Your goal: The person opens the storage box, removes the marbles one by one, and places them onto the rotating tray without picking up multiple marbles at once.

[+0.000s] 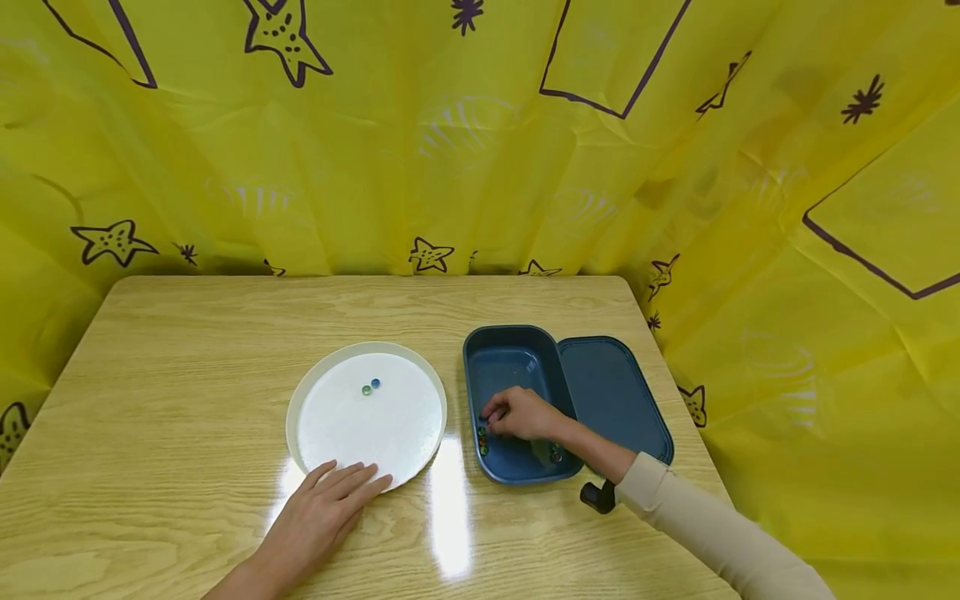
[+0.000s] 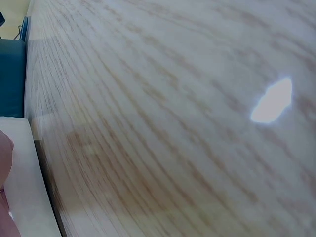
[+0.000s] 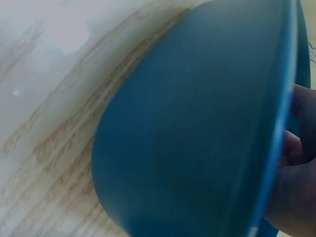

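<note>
My left hand rests on the near rim of a round white tray, fingers stretched out over it. Two small marbles, one green and one blue, lie inside the tray toward its far side. My right hand reaches into a dark blue rectangular container, with its fingers bent down by the left wall. Several colourful marbles lie along that wall, just below the fingertips. Whether the fingers pinch a marble cannot be made out. In the right wrist view, the container wall hides most of the hand.
A matching blue lid lies right of the container, partly under its edge. Another marble sits near the container's lower right corner. Wooden table surrounds everything, with a yellow patterned curtain behind and to the right.
</note>
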`<state>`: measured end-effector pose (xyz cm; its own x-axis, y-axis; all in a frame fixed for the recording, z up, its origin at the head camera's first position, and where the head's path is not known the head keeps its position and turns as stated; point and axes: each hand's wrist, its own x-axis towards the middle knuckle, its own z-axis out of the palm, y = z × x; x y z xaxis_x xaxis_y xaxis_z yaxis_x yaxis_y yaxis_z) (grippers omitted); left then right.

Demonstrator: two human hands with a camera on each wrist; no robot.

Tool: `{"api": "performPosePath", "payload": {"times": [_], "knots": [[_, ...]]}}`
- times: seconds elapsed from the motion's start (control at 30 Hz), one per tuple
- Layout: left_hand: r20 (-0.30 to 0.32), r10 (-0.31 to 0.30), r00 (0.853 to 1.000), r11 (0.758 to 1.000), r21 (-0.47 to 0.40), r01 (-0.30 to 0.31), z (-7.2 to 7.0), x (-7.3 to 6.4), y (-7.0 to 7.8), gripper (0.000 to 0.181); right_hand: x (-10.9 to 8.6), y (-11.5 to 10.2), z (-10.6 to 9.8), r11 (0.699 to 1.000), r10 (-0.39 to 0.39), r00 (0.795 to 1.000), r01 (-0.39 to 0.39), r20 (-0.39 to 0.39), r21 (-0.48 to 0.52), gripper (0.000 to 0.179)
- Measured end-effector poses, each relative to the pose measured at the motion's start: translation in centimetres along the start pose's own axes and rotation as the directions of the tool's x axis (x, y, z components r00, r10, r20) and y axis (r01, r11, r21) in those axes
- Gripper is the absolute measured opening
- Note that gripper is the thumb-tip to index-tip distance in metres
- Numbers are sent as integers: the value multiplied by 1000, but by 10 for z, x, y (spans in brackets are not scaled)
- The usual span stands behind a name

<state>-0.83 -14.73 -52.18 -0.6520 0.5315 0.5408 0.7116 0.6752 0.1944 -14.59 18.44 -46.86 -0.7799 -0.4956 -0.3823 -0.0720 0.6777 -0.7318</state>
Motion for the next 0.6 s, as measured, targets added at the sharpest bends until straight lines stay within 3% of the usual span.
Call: {"api": "performPosePath", "payload": {"times": [0.4, 0.6], "knots": [[-10, 1, 1000, 1000, -7, -1, -1, 2, 0, 52, 6, 0, 10, 987, -75, 997, 69, -32, -147, 13], [-7, -1, 1000, 1000, -5, 1, -1, 1, 0, 53, 6, -1, 11, 981, -101, 994, 94, -34, -168, 11]]}}
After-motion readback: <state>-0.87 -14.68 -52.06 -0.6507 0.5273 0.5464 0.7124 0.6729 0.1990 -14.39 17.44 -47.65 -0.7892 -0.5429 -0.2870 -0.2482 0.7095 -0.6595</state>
